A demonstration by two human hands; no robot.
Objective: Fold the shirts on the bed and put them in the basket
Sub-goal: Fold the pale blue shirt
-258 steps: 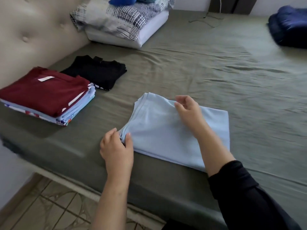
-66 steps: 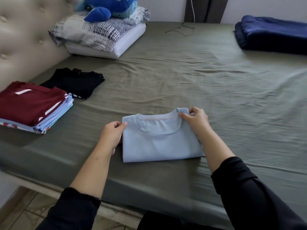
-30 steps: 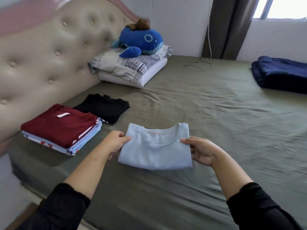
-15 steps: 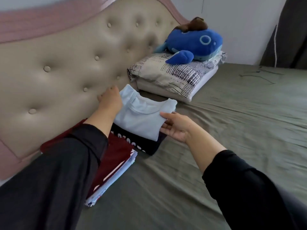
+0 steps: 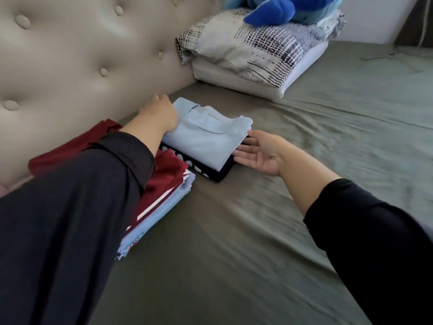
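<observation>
Carefully now: the folded light-blue shirt (image 5: 206, 139) sits on the black shirt (image 5: 219, 173), left hand (image 5: 159, 113) gripping its far edge, right hand (image 5: 260, 152) flat-fingered alongside—square it before letting go.

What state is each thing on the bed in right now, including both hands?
Light blue shirt: folded, lying on the black shirt.
Black shirt: folded, underneath.
Maroon shirt: folded, topping the neighbouring stack.
Left hand: at the blue shirt's far edge, grip hidden.
Right hand: open, palm up, fingers at the pile's edge.
</observation>
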